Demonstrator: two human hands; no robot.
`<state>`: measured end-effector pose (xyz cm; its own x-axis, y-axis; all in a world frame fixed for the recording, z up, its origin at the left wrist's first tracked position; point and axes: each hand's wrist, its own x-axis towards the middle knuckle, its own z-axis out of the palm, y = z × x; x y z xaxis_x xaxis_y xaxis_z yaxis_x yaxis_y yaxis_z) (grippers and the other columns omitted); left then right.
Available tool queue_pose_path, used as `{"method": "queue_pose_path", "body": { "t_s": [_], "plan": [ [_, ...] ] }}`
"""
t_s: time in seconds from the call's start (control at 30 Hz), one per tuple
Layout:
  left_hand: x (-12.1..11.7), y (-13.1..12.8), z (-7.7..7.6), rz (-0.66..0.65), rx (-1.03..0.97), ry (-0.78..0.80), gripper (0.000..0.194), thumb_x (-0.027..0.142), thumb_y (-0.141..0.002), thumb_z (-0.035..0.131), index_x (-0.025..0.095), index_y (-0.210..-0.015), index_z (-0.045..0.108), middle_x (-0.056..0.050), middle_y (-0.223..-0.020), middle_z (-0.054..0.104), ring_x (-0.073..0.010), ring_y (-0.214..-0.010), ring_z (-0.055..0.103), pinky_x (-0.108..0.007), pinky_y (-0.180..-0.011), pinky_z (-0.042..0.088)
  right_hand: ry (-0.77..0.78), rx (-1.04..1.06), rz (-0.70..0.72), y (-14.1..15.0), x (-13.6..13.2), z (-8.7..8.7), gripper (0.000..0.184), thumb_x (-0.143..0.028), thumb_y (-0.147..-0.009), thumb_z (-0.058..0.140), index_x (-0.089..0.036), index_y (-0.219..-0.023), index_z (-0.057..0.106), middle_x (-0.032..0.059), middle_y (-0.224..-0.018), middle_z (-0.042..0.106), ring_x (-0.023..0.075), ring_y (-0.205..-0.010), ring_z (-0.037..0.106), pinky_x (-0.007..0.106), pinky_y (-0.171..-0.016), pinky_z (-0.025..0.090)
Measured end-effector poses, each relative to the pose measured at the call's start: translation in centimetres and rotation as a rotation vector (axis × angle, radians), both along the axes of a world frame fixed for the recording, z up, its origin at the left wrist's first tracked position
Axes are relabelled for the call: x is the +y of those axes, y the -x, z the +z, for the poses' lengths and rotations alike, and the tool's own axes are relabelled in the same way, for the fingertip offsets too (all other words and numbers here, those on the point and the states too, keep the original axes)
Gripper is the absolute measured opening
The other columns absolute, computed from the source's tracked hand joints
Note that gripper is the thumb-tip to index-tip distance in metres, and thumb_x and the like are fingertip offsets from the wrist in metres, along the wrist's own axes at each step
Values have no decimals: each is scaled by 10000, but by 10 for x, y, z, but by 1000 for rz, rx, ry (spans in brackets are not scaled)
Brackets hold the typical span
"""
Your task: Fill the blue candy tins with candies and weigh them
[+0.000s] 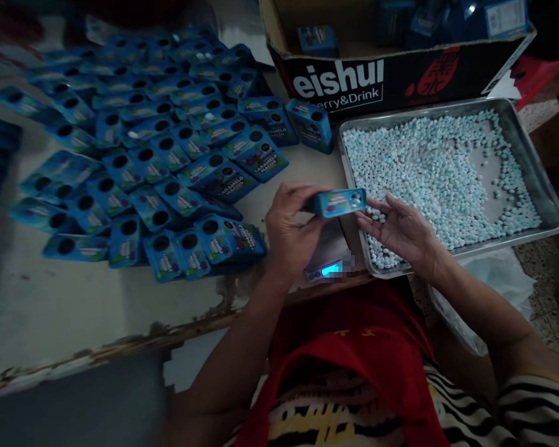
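My left hand (292,233) grips a small blue candy box (339,203) tilted on its side, with white candies showing at the hole in its end. Palm up beside that end, my right hand (402,228) has its fingers stretched out and reaches over the near left edge of the metal tray (502,239). Pale blue and white candies (414,167) cover much of the tray. Some candies show between my right fingers; I cannot tell whether they rest on the hand or in the tray. Below the box is a small scale (328,248) with a lit display.
Many similar blue boxes (162,149) stand packed on the worn table (167,310) at left, dark holes upward. A black cardboard carton (400,81) with more blue boxes stands behind the tray. A clear plastic bag (497,285) hangs below the tray's right side.
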<state>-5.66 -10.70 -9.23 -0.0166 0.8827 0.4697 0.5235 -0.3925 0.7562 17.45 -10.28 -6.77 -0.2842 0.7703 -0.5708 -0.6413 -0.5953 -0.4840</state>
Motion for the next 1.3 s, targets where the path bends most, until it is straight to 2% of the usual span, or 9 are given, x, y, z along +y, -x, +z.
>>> {"method": "queue_pose_path", "body": {
  "t_s": [0.1, 0.2, 0.37, 0.53, 0.67, 0.8, 0.93, 1.13, 1.3],
  "plan": [
    [-21, 16, -23, 67, -415, 169, 534, 573, -851, 951, 279, -1242, 738, -6, -1166, 780, -232, -1094, 760, -432, -1004, 658, -30, -38, 46, -5, -1, 4, 159, -112, -963, 722, -195, -1094, 756, 77, -1012, 845, 205, -1025, 835, 316, -945, 740],
    [-50, 22, -44, 119, -582, 292, 618, 594, -790, 990, 280, -1238, 702, 26, -1128, 796, -211, -1045, 787, -434, -983, 684, -39, -106, 102, -7, -3, 6, 308, 58, -894, 680, -153, -1102, 763, 76, -1000, 848, 152, -977, 849, 210, -932, 717],
    [-73, 10, -52, 131, -537, 340, 620, 540, -773, 993, 241, -1233, 703, -33, -1139, 820, -240, -1044, 814, -396, -962, 705, -138, -237, 265, -4, -5, 18, 151, -63, -940, 822, -152, -1058, 792, 62, -926, 840, 125, -789, 812, 181, -753, 710],
    [-87, 24, -39, 78, -340, 197, 806, 500, -868, 938, 257, -1547, 577, -135, -1465, 734, -298, -1371, 739, -444, -1153, 639, -393, -384, 438, 14, -3, 56, 359, -435, -865, 998, -157, -1007, 819, -19, -737, 713, 49, -537, 532, 151, -450, 420],
    [-128, 55, -25, 129, -49, 107, 525, 376, -992, 828, 261, -1480, 672, -115, -1349, 781, -286, -1259, 779, -455, -1146, 634, -589, -572, 563, 35, -2, 76, 449, -582, -851, 977, -171, -907, 806, -42, -625, 613, 66, -528, 437, 202, -452, 289],
    [-170, 82, -27, 129, 107, 84, 385, 333, -1017, 790, 306, -1399, 749, -73, -1290, 822, -293, -1192, 798, -440, -1085, 662, -691, -704, 632, 47, -7, 81, 436, -589, -908, 926, -170, -924, 808, -50, -599, 555, 79, -537, 398, 233, -479, 256],
    [-190, 102, -44, 231, 132, 66, 396, 310, -997, 818, 338, -1389, 769, -53, -1239, 840, -294, -1140, 807, -462, -1100, 657, -626, -709, 616, 49, -12, 87, 394, -546, -951, 906, -190, -908, 742, -60, -613, 516, 71, -519, 380, 233, -475, 237],
    [-192, 115, -55, 282, 73, 71, 469, 286, -993, 834, 359, -1448, 745, -49, -1244, 838, -286, -1149, 795, -460, -1114, 634, -560, -768, 560, 49, -13, 96, 378, -504, -941, 929, -209, -890, 699, -78, -600, 443, 67, -500, 361, 227, -448, 209],
    [-187, 112, -56, 294, 124, -13, 442, 265, -999, 815, 353, -1429, 760, -48, -1273, 838, -286, -1179, 794, -441, -1122, 625, -559, -798, 547, 53, -11, 95, 315, -451, -943, 932, -204, -953, 735, -47, -659, 539, 91, -560, 445, 227, -475, 287]
  ]
}}
